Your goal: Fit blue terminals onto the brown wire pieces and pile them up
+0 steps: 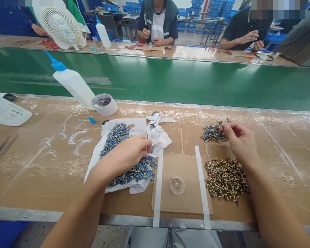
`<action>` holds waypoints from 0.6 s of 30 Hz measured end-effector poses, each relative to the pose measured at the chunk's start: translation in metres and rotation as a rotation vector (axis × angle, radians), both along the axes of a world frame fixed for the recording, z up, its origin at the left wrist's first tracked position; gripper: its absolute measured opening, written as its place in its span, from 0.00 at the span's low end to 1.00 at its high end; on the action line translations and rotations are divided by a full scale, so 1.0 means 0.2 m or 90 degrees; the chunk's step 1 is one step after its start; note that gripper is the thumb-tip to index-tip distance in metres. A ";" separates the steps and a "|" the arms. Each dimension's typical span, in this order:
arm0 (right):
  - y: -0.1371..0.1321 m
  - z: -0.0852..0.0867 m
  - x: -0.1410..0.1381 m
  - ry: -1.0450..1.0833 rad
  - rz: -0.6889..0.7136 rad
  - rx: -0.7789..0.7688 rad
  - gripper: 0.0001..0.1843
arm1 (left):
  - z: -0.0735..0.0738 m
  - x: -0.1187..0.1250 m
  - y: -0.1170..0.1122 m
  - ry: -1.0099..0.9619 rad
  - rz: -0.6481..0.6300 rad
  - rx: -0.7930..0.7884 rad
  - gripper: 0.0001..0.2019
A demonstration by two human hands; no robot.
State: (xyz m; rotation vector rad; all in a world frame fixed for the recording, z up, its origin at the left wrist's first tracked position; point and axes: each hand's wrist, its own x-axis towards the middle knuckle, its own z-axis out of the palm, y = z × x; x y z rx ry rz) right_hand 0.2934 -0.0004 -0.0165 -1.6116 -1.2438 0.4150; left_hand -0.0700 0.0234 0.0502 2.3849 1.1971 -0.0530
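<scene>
My left hand (pixel 134 150) is closed over a pile of small blue-and-yellow pieces (pixel 119 132) spread on a white paper sheet (pixel 96 162). Its fingertips are pinched beside a crumpled white tissue (pixel 158 134), and whatever they hold is too small to make out. My right hand (pixel 240 137) is closed in a pinch at the right edge of a smaller heap of blue-and-yellow pieces (pixel 212 132). I cannot make out what is between those fingers. Below that hand lies a heap of brown-and-cream pieces (pixel 226 179). Between my arms, a small clear round dish (pixel 177 185) sits on a taped cardboard square (pixel 182 203).
A white squeeze bottle (pixel 74 84) with a blue nozzle leans on a tape roll (pixel 105 104). Tweezers (pixel 1 150) lie at the left. Beyond the green belt (pixel 155 79), several people work with small red pieces near a fan (pixel 59 22).
</scene>
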 end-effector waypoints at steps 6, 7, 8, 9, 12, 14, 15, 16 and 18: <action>-0.01 -0.01 -0.03 0.007 0.025 -0.010 0.12 | -0.06 0.09 -0.09 0.053 -0.095 0.023 0.06; -0.01 -0.01 -0.03 0.004 0.024 -0.014 0.12 | -0.07 0.10 -0.10 0.056 -0.099 0.032 0.05; -0.01 -0.01 -0.04 0.001 0.022 -0.015 0.12 | -0.07 0.11 -0.11 0.055 -0.102 0.039 0.06; -0.01 0.00 -0.05 -0.001 0.020 -0.016 0.12 | -0.07 0.11 -0.11 0.049 -0.106 0.041 0.06; -0.02 0.01 -0.07 0.005 0.020 -0.014 0.12 | -0.06 0.11 -0.10 0.013 -0.108 0.028 0.05; -0.03 0.02 -0.09 0.000 0.031 -0.017 0.13 | -0.04 0.09 -0.08 -0.009 -0.094 0.015 0.05; -0.04 0.02 -0.10 -0.011 0.041 -0.023 0.13 | -0.03 0.08 -0.07 -0.016 -0.080 0.013 0.05; -0.04 0.03 -0.11 -0.026 0.051 -0.032 0.13 | -0.03 0.08 -0.06 -0.020 -0.065 0.013 0.06; -0.06 0.04 -0.14 -0.058 0.075 -0.051 0.12 | -0.01 0.06 -0.04 -0.030 -0.031 0.021 0.07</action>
